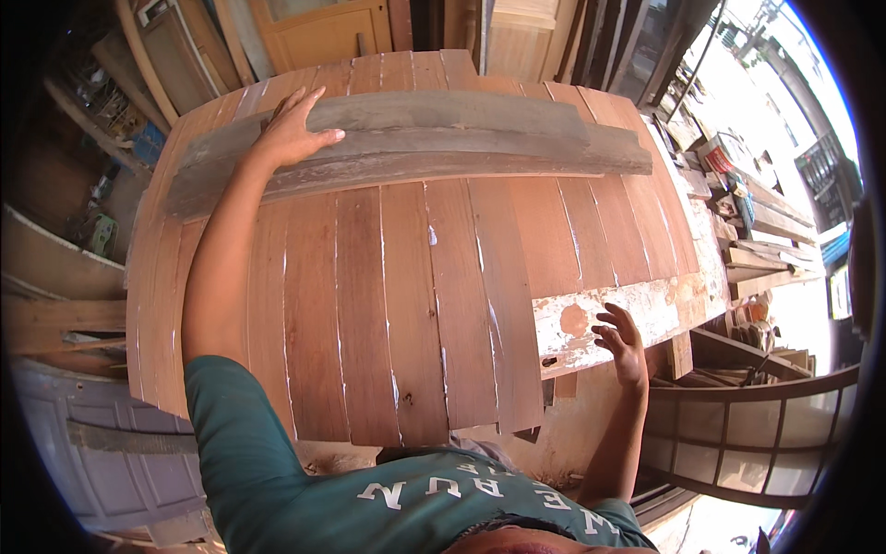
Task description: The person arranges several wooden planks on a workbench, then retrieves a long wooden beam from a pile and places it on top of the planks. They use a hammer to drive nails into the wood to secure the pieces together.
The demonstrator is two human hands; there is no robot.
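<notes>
A wide panel of reddish-brown wooden boards [360, 305] lies before me, with white glue-like lines along its seams. Across its far part lie long weathered grey planks [443, 115], one partly over another. My left hand [291, 134] is at the left part of these planks, fingers and thumb spread, seemingly resting on them; whether it presses down I cannot tell. Near the panel's right front, my right hand [624, 346] hangs by the edge of a white, paint-spattered work surface [609, 314]. Its fingers are apart and slightly bent, with nothing in them.
Wooden doors [323, 37] stand behind the panel. Stacked timber offcuts [771, 258] and a white and red bucket [720, 152] are at the right. A curved frame with panes [748, 434] lies at the lower right, and a grey panelled door [129, 471] at the lower left.
</notes>
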